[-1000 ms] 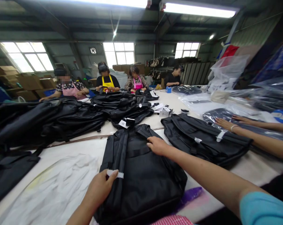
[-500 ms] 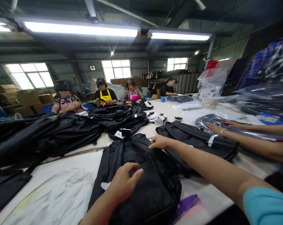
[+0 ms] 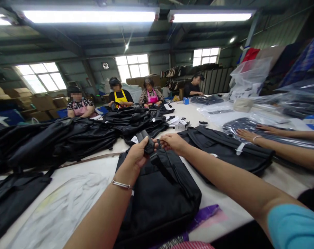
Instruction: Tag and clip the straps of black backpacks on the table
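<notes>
A black backpack [image 3: 162, 197] lies on the white table in front of me. Above its top end, my left hand [image 3: 140, 152] is closed round a folded black strap [image 3: 144, 138], thumb on top. Close beside it on the right, my right hand [image 3: 172, 142] pinches a small dark part of the strap near a buckle. Exactly what sits between those fingertips is too small to make out. A strap piece hangs from there down onto the bag. Another black bag [image 3: 224, 152] with a white tag lies to the right.
Black bags [image 3: 55, 138] are heaped at the left and centre. Clear plastic bags [image 3: 37, 214] lie at the front left. Another person's hands [image 3: 246, 134] press a plastic-wrapped item at the right. Several people sit across the table. Paper tags [image 3: 176, 121] lie mid-table.
My left hand has moved up and closed round the strap. My right hand has come beside it and now pinches the strap's end. The strap is lifted off the bag. The view has shifted slightly.
</notes>
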`<state>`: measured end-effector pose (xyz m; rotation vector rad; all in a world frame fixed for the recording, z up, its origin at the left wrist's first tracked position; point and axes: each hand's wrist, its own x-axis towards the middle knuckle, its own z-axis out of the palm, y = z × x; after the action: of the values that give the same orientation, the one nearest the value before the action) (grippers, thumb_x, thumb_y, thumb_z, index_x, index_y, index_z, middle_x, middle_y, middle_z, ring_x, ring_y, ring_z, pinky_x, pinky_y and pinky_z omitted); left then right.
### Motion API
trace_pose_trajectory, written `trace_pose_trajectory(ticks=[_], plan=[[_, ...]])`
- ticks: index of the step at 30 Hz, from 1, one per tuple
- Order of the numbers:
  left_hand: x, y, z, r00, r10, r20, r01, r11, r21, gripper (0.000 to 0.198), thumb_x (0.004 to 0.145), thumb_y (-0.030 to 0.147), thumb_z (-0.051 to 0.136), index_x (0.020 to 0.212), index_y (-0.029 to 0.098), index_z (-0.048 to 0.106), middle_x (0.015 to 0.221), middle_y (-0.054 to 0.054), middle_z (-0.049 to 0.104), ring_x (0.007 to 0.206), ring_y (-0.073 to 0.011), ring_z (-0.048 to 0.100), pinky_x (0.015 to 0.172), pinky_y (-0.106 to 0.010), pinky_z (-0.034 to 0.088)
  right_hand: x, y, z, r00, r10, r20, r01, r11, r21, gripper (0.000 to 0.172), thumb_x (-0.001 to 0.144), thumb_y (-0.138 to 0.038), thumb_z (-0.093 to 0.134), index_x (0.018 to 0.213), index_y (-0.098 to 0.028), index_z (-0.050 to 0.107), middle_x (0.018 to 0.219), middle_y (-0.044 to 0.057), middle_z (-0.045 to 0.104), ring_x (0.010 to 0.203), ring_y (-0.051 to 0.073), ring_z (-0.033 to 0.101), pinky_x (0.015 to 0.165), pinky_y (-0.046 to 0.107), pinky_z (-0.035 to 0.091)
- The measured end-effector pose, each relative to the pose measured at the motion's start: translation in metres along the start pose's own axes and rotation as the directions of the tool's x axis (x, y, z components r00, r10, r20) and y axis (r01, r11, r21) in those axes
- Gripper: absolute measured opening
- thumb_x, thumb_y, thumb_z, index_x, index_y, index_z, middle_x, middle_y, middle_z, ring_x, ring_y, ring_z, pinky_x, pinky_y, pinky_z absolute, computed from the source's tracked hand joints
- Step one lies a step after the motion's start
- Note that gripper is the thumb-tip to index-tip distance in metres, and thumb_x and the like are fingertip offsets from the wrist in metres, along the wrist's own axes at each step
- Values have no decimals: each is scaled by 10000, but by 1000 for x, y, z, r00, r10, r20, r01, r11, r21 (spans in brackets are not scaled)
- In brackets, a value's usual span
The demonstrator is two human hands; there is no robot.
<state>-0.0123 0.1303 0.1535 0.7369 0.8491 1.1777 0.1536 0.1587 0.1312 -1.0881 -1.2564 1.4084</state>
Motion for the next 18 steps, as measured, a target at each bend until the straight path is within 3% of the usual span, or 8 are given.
trace_pose_trajectory(ticks=[3,6,8,12,15,18], plan=[[15,11,-5,997,9,-79,-11,999,-34,221,922,237,523,907,47,636,773,-116,696,623,-152,669,526,-232,545,-33,11,-5,987,-154,53,160,977,-141,319,845,-460,586,839,-147,646,752,38,641,648,140,600,554,236,432],[28,9,0,993,9,-114,-19,996,-87,196,926,214,514,906,52,624,792,-115,693,617,-145,664,513,-229,542,-58,17,-1,940,-315,129,340,854,-393,262,799,-420,642,896,-177,667,822,27,667,751,161,595,676,272,442],[35,3,5,992,1,-123,-15,993,-116,186,924,209,515,914,55,620,802,-115,690,621,-143,663,503,-223,539,-69,23,3,938,-336,86,321,747,-583,269,743,-403,700,904,-193,654,844,27,665,754,169,582,688,284,422],[41,-9,8,987,-47,-153,22,986,-165,199,936,222,489,949,65,611,753,-94,669,582,-134,647,479,-210,527,-83,44,8,960,-279,-13,150,556,-818,386,662,-441,769,924,-208,607,858,37,655,750,188,579,649,283,371],[41,-12,7,983,-93,-159,56,973,-223,211,946,229,466,956,69,602,706,-72,641,558,-129,632,472,-209,526,-86,59,8,958,-287,9,143,450,-881,205,758,-336,686,893,-206,602,838,41,659,757,189,589,639,283,340],[40,-10,7,979,-104,-176,50,956,-289,186,941,223,475,949,78,592,711,-58,626,566,-125,628,483,-212,536,-84,65,3,954,-296,47,187,466,-865,67,810,-247,595,856,-206,621,807,34,662,750,176,590,645,280,338]])
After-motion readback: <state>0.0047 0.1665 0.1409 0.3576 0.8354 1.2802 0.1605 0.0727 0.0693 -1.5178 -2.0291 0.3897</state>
